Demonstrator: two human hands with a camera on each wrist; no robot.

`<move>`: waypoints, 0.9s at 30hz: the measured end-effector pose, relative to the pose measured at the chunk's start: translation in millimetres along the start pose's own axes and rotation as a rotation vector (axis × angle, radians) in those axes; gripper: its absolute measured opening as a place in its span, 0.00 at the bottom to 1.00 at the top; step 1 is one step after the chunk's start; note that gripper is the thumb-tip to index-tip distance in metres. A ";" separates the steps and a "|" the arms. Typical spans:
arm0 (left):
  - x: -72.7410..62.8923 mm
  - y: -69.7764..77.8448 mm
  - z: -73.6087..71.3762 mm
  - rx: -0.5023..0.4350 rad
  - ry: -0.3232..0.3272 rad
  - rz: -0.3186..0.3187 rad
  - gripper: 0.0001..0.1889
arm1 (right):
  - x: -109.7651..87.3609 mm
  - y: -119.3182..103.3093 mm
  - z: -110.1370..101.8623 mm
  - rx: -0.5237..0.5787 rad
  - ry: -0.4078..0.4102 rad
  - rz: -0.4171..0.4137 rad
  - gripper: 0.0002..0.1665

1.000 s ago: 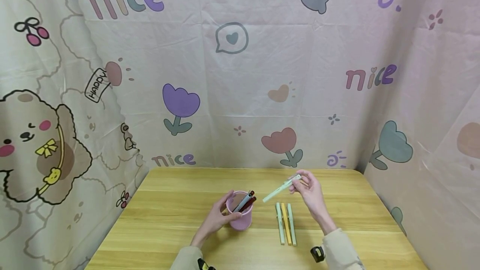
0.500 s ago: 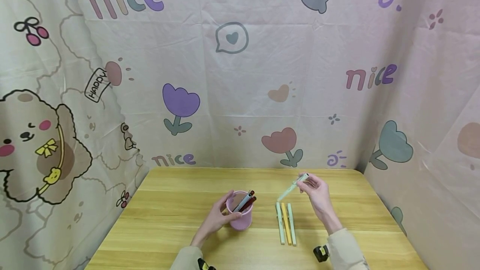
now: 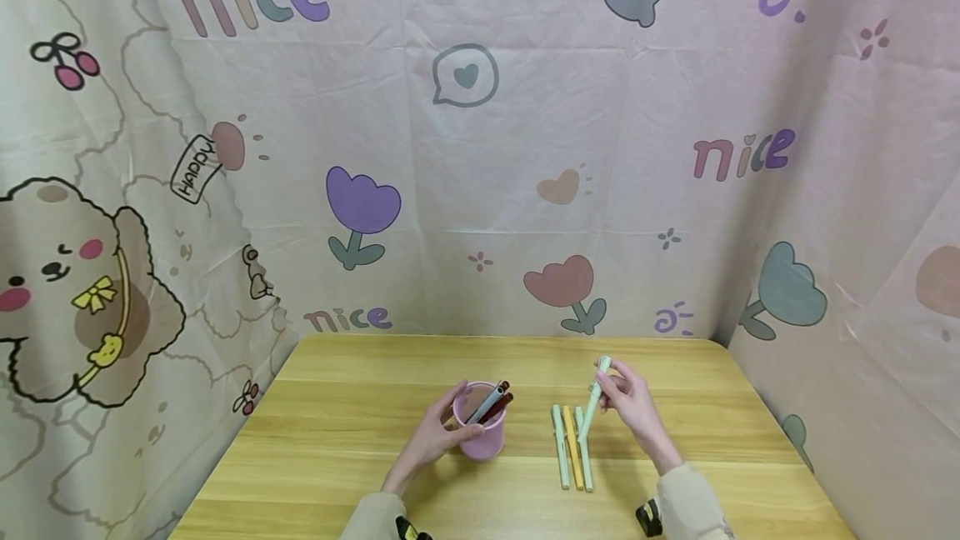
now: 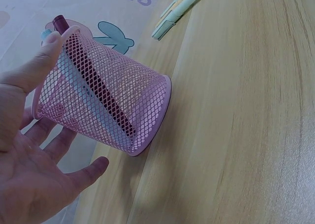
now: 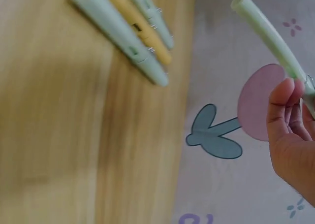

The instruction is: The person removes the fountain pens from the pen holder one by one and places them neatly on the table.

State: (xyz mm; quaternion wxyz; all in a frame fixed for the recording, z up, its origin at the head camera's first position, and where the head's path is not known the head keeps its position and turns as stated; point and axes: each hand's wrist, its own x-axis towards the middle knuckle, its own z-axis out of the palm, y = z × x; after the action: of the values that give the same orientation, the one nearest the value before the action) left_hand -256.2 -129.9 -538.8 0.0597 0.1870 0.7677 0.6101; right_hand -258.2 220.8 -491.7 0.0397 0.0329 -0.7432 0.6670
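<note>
My left hand (image 3: 429,440) holds a pink mesh pen cup (image 3: 484,447), thumb at its rim and fingers around the far side. Inside the cup lean dark red pens (image 4: 93,71) and a pale blue pen (image 3: 483,405). Above the table, my right hand (image 3: 634,408) pinches a light green pen (image 3: 592,408) near its upper end. Its lower end overlaps the rightmost pen of a row in the head view; whether they touch I cannot tell. That row has a light green pen (image 3: 561,450), a yellow pen (image 3: 573,450) and another light green pen (image 3: 586,465), side by side.
A wooden table (image 3: 337,423) carries everything. Printed cloth (image 3: 465,190) hangs behind it and along both sides. The pen row lies between the cup and my right forearm, with a black strap piece (image 3: 649,517) by the right cuff.
My right hand has shifted right and slightly down. The green pen in it has swung from a leftward slant to a steeper angle over the row. My left hand and the cup stay put.
</note>
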 end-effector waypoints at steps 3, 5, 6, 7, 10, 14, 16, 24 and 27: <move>0.4 -1.2 0.1 -0.003 0.000 0.003 0.47 | -0.5 5.3 -2.2 -0.069 -0.021 0.003 0.27; 0.6 -1.9 0.2 -0.006 0.001 0.004 0.47 | -1.3 8.1 -3.5 -0.115 -0.039 0.013 0.29; 0.7 -2.2 0.3 -0.007 0.001 0.004 0.47 | -1.9 9.3 -3.9 -0.132 -0.052 0.019 0.31; 0.8 -2.3 0.3 -0.007 0.002 0.004 0.47 | -2.7 10.9 -4.3 -0.147 -0.063 0.032 0.32; 1.0 -2.3 0.4 -0.006 0.002 0.004 0.47 | -5.0 16.0 -4.6 -0.197 -0.086 0.070 0.35; 1.1 -1.9 0.5 -0.005 0.001 0.004 0.47 | -7.2 23.3 -3.8 -0.256 -0.071 0.078 0.31; 1.1 -1.9 0.5 -0.005 0.000 0.003 0.47 | -7.3 26.4 -3.3 -0.270 -0.058 0.079 0.29; 1.0 -1.8 0.4 -0.004 -0.002 0.004 0.47 | -7.7 42.4 -2.3 -0.274 -0.015 0.118 0.18; 0.9 -1.8 0.3 -0.006 -0.004 0.003 0.47 | -8.8 46.5 -1.8 -0.267 -0.024 0.127 0.17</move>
State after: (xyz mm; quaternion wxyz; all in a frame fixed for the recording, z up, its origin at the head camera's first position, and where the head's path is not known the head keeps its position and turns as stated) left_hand -257.3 -129.7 -540.5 0.0609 0.1890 0.7653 0.6123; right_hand -254.2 227.5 -538.4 -0.0074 -0.0117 -0.8263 0.5630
